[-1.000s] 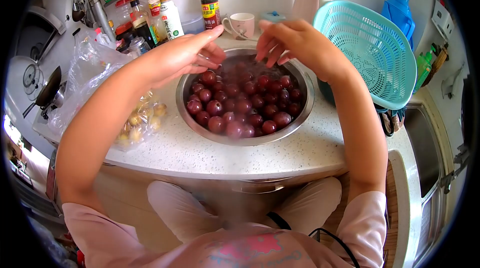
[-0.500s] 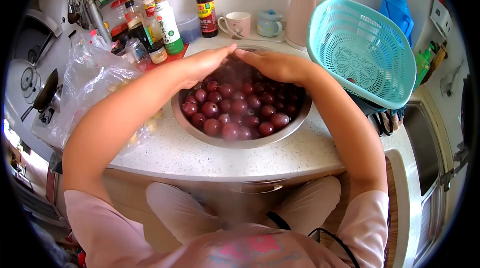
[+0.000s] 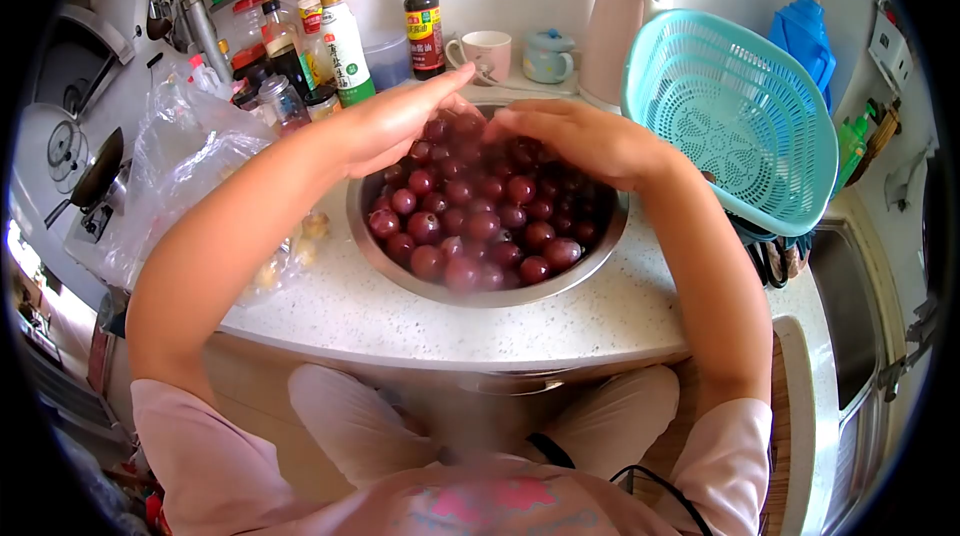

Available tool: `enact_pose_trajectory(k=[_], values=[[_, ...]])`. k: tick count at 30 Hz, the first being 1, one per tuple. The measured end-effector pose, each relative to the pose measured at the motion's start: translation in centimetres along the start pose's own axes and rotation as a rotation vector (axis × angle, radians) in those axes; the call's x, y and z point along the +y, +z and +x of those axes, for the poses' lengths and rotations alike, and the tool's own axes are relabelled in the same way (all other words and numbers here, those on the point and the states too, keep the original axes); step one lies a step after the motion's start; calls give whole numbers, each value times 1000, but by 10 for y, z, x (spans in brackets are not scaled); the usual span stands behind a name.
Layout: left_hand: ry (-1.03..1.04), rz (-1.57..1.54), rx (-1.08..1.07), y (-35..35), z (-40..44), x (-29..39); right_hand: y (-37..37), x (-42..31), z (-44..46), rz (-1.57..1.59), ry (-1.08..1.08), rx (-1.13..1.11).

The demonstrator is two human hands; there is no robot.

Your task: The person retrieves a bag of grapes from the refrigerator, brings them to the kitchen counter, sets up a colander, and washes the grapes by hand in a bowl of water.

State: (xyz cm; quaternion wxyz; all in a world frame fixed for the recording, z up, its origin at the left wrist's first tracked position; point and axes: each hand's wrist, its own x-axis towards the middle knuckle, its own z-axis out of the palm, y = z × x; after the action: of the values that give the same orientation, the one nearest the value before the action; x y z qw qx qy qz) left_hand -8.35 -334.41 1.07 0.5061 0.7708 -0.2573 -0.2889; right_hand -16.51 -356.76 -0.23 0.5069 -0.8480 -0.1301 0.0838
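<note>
A round metal bowl [image 3: 588,276] full of dark red grapes [image 3: 483,226] stands on the speckled counter in front of me. My left hand [image 3: 402,126] is over the bowl's back left part, fingers stretched and curved down beside the grapes. Over the back right part, my right hand [image 3: 570,139] lies with its palm down and its fingertips towards the left hand. Several grapes show between the two hands. The undersides of both hands are partly hidden, and I see no grape gripped in either.
A turquoise basket [image 3: 735,126] leans at the right, beside the sink [image 3: 845,306]. Behind the bowl are a pink cup [image 3: 487,56], a sauce bottle [image 3: 424,26], a lidded cup [image 3: 548,58] and a kettle [image 3: 612,36]. At the left lies a plastic bag [image 3: 190,166].
Both hands came down and together over the back of the bowl, then parted slightly, with grapes now showing between them. The view has shifted a little.
</note>
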Motion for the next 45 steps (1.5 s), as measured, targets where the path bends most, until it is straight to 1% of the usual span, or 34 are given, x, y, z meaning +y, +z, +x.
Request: enact_pose_trajectory(k=[1,5,7,10,13,16,19,22,25,29,32,35,38,41,42,45], values=[[14,18,-7,2,-7,2,-1,0,-3,-47,-46,-25],[56,53,7,0,-22,0,-8,-13,-15,-178,-66,-23],[34,30,4,-4,-29,2,-14,-16,-19,-233,-109,-58],[-10,-29,-14,-12,-43,18,-16,-31,-36,-200,-46,-3],[-15,20,9,-21,-43,11,-21,-34,-43,-254,-109,65],[-154,89,97,-15,-45,7,-13,-43,-51,-127,-2,259],[-214,72,54,-14,-41,7,-14,-39,-43,-348,156,326],[-274,-94,-38,-19,-23,-2,-11,-20,-20,-461,267,281],[-220,-50,-74,-13,0,-14,1,-10,-6,-673,252,205],[-111,-42,-95,-17,35,-39,13,-2,0,-564,167,193],[-164,43,81,7,20,-22,15,8,6,-383,138,174],[-126,-8,-85,2,9,-12,15,9,12,-187,230,166],[-10,97,-24,8,-1,-2,12,16,16,50,198,187],[109,134,14,16,-6,-3,20,-13,-4,35,161,285],[123,86,5,23,-16,3,20,-15,-7,-2,119,298],[213,200,-7,26,-31,1,15,-20,-17,-111,8,237]])
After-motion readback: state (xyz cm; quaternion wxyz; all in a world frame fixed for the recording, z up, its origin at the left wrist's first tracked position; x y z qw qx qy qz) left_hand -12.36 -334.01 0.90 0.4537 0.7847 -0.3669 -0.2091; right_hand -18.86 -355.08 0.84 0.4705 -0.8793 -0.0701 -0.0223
